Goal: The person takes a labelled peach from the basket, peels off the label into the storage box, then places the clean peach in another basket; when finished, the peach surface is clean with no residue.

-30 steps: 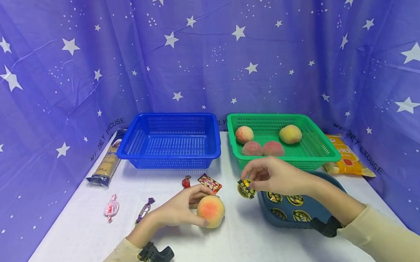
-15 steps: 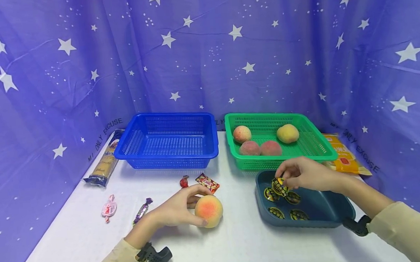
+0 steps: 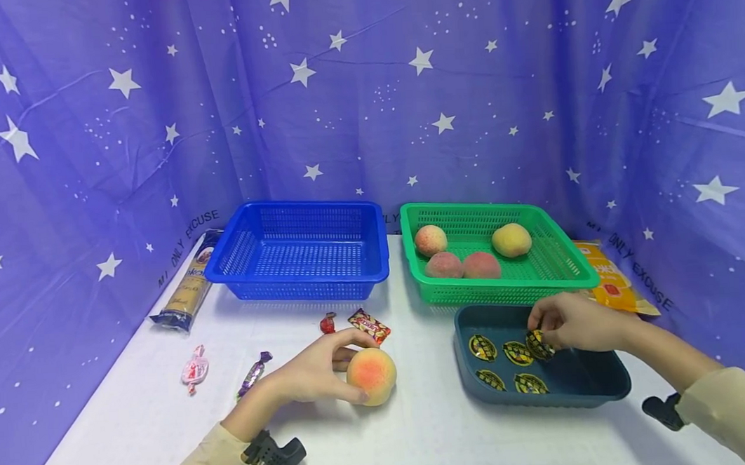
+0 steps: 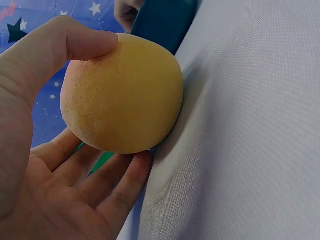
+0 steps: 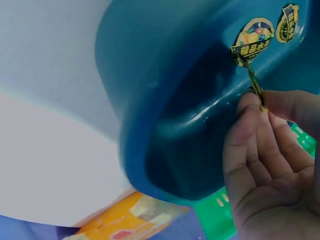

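Note:
My left hand (image 3: 316,369) holds a yellow-orange peach (image 3: 372,377) on the white table, thumb on the near side and fingers on the far side. In the left wrist view the thumb lies on top of the peach (image 4: 122,95), with fingertips beneath it. My right hand (image 3: 581,322) is over the dark blue tray (image 3: 585,379), pinching a black-and-gold fruit sticker (image 3: 539,344) between thumb and fingers. The right wrist view shows that sticker (image 5: 255,85) edge-on. Several similar stickers (image 3: 518,353) lie on the tray floor to its left.
Behind stand a blue basket (image 3: 312,290) and a green basket (image 3: 563,254) with several peaches (image 3: 482,265). Wrapped candies (image 3: 195,368) lie left and centre, near a red wrapped sweet (image 3: 369,325). Packaged foods lie at far left (image 3: 186,298) and far right (image 3: 615,283).
My right hand has carried the sticker rightward from beside the tray to low inside it, right of the other stickers. My left hand stays on the peach.

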